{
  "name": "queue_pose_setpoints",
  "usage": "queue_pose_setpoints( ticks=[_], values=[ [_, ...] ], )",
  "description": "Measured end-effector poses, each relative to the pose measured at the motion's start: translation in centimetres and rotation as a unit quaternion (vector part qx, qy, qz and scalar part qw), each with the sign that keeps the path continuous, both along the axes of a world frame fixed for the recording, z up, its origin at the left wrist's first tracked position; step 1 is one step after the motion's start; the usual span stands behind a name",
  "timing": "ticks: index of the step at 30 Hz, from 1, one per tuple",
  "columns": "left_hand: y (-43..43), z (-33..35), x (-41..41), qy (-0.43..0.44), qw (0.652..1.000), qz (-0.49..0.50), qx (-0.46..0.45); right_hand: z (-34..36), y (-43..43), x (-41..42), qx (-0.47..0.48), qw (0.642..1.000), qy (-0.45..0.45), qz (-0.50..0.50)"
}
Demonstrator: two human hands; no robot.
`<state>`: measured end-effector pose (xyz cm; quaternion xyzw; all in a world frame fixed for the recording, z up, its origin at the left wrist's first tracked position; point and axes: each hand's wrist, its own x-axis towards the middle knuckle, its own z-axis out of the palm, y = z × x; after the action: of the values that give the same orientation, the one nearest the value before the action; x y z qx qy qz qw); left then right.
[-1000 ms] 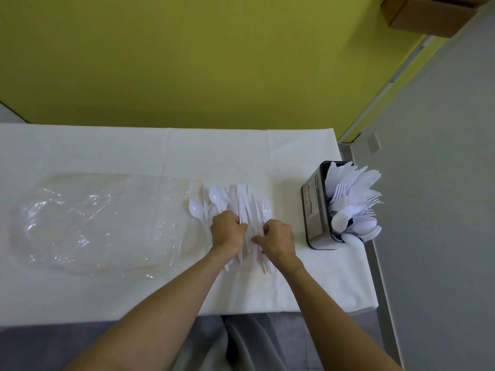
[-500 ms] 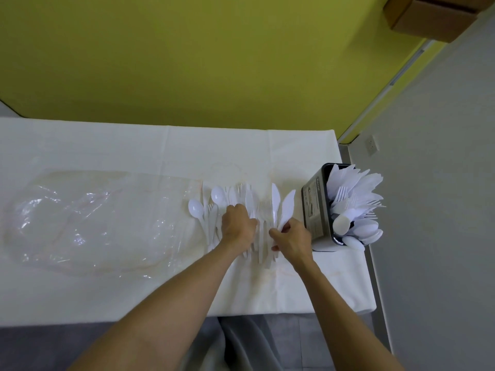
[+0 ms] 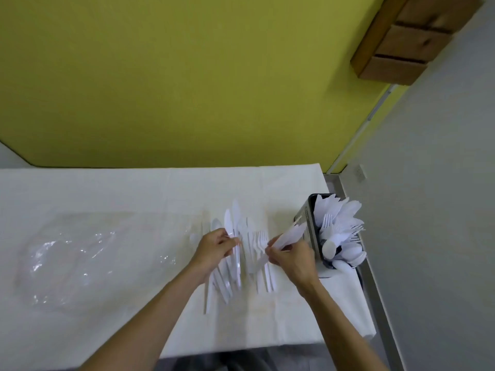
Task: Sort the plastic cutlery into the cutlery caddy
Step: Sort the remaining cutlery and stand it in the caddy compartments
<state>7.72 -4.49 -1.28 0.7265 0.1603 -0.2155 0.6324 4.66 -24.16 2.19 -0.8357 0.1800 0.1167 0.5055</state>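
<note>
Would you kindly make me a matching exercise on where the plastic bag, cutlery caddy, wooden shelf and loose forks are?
1 plastic bag
2 cutlery caddy
3 wooden shelf
4 forks

A between the left hand and right hand
B left part of the table
C high on the wall
D right end of the table

Pairs: 1-B, 2-D, 3-C, 4-A

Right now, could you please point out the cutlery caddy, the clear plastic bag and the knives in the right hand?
cutlery caddy [image 3: 312, 231]: head view, its dark left wall.
clear plastic bag [image 3: 88, 253]: head view, middle of the crumpled film.
knives [image 3: 291, 235]: head view, blades beyond the right hand [image 3: 293, 261].
</note>
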Motion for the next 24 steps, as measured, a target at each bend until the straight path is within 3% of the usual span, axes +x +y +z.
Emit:
queue_pose_setpoints(
  ticks=[5, 10, 14, 19, 24],
  values=[
    [-1.7, 4.2, 2.2, -0.042, 0.991, 0.043, -0.12, 7.1, -2.7, 2.4, 0.049, 0.987, -0.128, -0.086],
    [-6.4, 7.7, 4.2, -0.097, 0.975, 0.064, -0.19, 8.4, -8.3, 6.3, 0.007, 0.976, -0.094, -0.199],
    [-9.9, 8.3, 4.9, -0.131, 0.977, 0.068, -0.157, 8.2, -10.2, 6.9, -0.14, 0.966, -0.12, -0.182],
    [-13.5, 8.1, 4.6, -0.175, 0.981, 0.045, -0.071, 7.5, -9.4, 5.7, -0.204, 0.959, -0.182, -0.08],
    [-15.8, 7.7, 4.0, -0.238, 0.967, -0.064, 0.065, 6.1, -10.1, 4.8, -0.284, 0.928, -0.239, 0.035]
  ],
)
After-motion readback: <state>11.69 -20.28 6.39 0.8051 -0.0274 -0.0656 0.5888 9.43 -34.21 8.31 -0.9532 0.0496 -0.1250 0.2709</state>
